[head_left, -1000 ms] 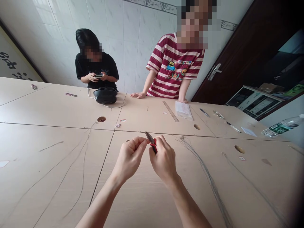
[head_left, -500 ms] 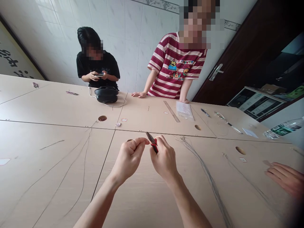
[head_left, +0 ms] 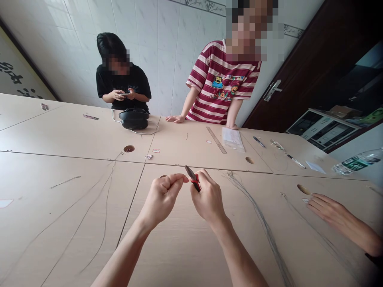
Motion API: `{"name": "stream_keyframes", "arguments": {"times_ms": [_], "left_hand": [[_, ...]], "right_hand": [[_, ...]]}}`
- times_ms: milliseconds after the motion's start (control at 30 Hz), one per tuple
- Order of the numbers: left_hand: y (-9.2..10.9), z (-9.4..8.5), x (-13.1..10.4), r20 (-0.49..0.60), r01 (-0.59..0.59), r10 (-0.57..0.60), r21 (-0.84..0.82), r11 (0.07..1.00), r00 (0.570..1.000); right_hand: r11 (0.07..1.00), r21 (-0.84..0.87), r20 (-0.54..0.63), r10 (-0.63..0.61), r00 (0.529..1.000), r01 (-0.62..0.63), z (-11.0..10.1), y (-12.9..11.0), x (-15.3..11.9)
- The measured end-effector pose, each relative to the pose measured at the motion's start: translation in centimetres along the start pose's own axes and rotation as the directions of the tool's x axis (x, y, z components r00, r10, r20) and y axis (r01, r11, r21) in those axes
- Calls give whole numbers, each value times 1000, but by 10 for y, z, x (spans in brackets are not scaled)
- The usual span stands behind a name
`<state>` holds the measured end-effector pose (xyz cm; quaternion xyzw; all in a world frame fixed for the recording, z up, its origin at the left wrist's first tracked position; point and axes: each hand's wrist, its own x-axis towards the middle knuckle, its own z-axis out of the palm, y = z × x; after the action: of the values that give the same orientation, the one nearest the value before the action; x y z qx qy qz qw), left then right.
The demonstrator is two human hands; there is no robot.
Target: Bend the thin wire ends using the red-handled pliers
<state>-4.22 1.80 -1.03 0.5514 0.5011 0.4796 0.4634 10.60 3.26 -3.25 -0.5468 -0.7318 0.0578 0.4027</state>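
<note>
My right hand (head_left: 207,195) is closed around the red and black handles of a pair of pliers (head_left: 191,175), whose dark jaws point up and to the left. Close beside it, my left hand (head_left: 164,196) is pinched, thumb against forefinger, with the fingertips near the pliers. Whatever it pinches is too small to make out. A bundle of thin grey wires (head_left: 254,207) lies to the right of my hands. Several single wires (head_left: 103,191) spread over the table on the left.
A co-worker's hand (head_left: 329,209) is on the table at right, by a small label. Two people (head_left: 122,81) (head_left: 223,79) are across the table. A ruler (head_left: 216,139), a plastic bag (head_left: 233,139), a black case (head_left: 134,118) and a water bottle (head_left: 357,161) lie farther off.
The co-worker's hand at right has moved left, reaching the small label near the table hole. My hands and the pliers have barely shifted.
</note>
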Motion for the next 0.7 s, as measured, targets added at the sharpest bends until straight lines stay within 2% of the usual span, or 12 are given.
{"name": "stream_keyframes", "arguments": {"times_ms": [533, 700], "left_hand": [[1, -1, 1, -5, 7, -6, 67, 998, 1000], [2, -3, 1, 31, 23, -26, 102, 995, 999]], "right_hand": [[999, 10, 45, 42, 998, -43, 1, 5, 1], [999, 13, 49, 46, 998, -47, 1, 6, 1]]}}
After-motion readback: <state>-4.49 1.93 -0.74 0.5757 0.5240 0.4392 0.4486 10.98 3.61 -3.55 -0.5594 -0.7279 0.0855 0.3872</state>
